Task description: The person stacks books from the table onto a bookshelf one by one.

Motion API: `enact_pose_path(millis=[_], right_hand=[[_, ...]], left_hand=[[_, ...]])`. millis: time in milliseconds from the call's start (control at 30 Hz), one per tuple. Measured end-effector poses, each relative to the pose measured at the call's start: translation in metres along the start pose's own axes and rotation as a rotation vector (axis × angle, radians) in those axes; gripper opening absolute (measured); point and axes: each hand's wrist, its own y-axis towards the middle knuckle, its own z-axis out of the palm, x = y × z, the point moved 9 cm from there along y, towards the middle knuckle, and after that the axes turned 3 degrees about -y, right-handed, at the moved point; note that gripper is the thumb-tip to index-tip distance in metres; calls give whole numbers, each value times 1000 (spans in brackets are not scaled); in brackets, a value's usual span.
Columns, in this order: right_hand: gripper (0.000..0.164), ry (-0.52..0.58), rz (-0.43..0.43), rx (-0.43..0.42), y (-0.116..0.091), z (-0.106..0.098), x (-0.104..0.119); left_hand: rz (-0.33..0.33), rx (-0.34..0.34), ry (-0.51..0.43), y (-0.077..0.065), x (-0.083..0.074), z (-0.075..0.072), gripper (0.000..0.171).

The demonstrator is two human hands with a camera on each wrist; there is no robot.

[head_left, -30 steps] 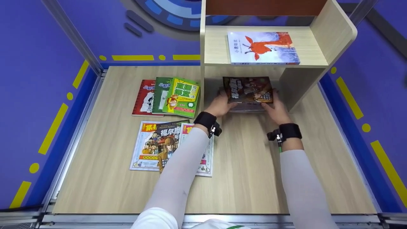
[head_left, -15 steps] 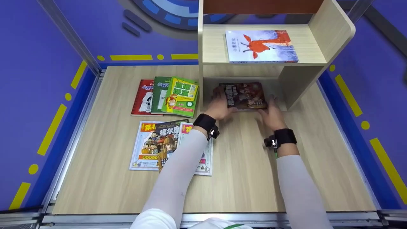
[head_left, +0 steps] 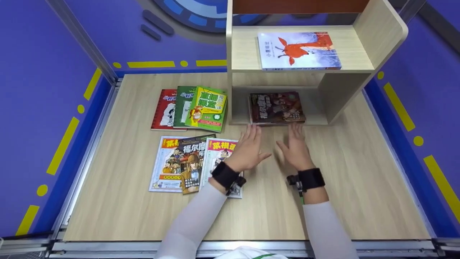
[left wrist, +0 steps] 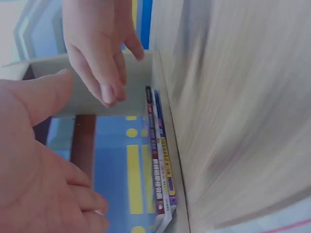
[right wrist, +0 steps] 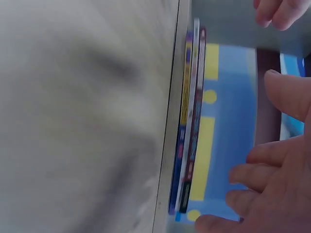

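On the shelf's lower level lies a short stack of books (head_left: 276, 107), a dark-covered comic book on top; the left wrist view shows the stacked spines (left wrist: 159, 155). My left hand (head_left: 248, 151) is just in front of the shelf, fingers straight, thumb spread, above the right-hand magazine (head_left: 219, 147). My right hand (head_left: 297, 149) stands beside it with fingers extended toward the stack's front edge. Neither hand holds anything. In the right wrist view the fingers of my right hand (right wrist: 272, 179) are apart from the spines (right wrist: 192, 121).
A book with a red giraffe (head_left: 298, 50) lies on the upper shelf (head_left: 244, 54). Left of the bookshelf are overlapping red (head_left: 164, 111), green (head_left: 181, 115) and yellow-green books (head_left: 206, 111). In front of them lie a dark detective comic (head_left: 192, 169) and another pale magazine (head_left: 165, 165).
Both hands have let go of the dark comic book, now flat on the stack in the lower shelf. They have drawn back toward the body, out of the shelf.
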Motion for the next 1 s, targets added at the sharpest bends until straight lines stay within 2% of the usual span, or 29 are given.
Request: enact_pose_path(millis=[100, 267, 367, 500, 700, 867, 1000], right_hand=[[87, 0, -10, 16, -22, 14, 12], [84, 48, -2, 21, -48, 23, 24], [84, 61, 3, 35, -60, 27, 30], [82, 50, -4, 49, -68, 32, 38], [79, 38, -23, 45, -68, 31, 55], [72, 55, -38, 32, -68, 35, 68], [74, 140, -29, 17, -69, 43, 76]], left_hand=[[-44, -30, 10, -30, 9, 2, 103], [-147, -110, -27, -60, 32, -1, 101], [-197, -125, -57, -74, 43, 0, 102], [-238, -99, -126, -83, 51, 5, 102], [-275, -92, -244, -86, 56, 7, 99], [-323, -194, -208, -91, 66, -3, 85], [-422, -282, -160, -101, 80, -13, 85]])
